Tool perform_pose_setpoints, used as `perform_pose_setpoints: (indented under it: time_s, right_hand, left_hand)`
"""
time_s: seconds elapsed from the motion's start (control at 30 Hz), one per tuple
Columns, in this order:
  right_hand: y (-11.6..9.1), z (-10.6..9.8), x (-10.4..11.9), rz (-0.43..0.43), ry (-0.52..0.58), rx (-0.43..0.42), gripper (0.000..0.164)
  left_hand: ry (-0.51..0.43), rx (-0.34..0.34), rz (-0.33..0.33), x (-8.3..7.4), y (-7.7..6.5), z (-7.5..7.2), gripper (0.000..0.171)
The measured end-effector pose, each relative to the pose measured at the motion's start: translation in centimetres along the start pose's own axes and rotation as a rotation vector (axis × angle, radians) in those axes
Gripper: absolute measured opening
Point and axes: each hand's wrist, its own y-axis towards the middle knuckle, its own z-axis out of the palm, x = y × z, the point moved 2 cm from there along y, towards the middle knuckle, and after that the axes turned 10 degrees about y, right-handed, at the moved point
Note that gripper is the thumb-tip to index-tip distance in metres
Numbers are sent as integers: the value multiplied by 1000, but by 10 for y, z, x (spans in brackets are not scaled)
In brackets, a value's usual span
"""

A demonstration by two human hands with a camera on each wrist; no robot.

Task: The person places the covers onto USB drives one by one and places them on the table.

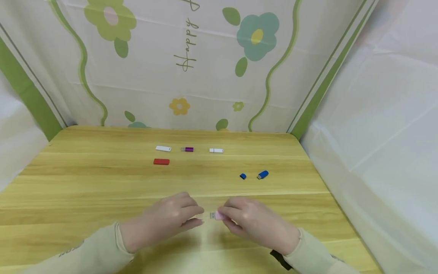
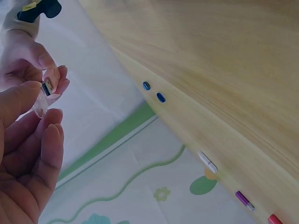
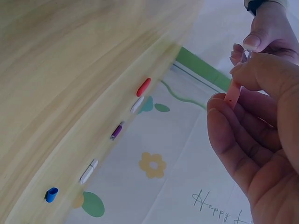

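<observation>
My right hand (image 1: 254,220) pinches a pink USB stick (image 1: 219,215) by its body, the metal plug pointing left. Facing it, my left hand (image 1: 167,214) pinches a small clear cap (image 2: 40,106) between thumb and fingers. In the left wrist view the cap is close to the bare plug (image 2: 47,87); whether they touch I cannot tell. The right wrist view shows the pink stick's rear end (image 3: 232,94) between thumb and fingers. Both hands are above the near part of the wooden table (image 1: 102,182).
Toward the back lie a white stick (image 1: 163,148), a purple USB stick (image 1: 188,149), another white stick (image 1: 216,151) and a red one (image 1: 161,161). Right of centre are a blue cap (image 1: 243,176) and an uncapped blue USB stick (image 1: 262,174). A flowered curtain (image 1: 147,76) stands behind.
</observation>
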Motion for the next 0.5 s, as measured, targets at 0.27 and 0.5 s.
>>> perform_pose_setpoints:
  time_s: [0.27,0.5]
  right_hand:
    - [0,3,4,-37,13,-12,15]
    - [1,5,6,-41,13,-17,14]
  left_hand:
    - [-2,-7,1,-4,0,1,18]
    - [2,-19,11,-5,-3,2,15]
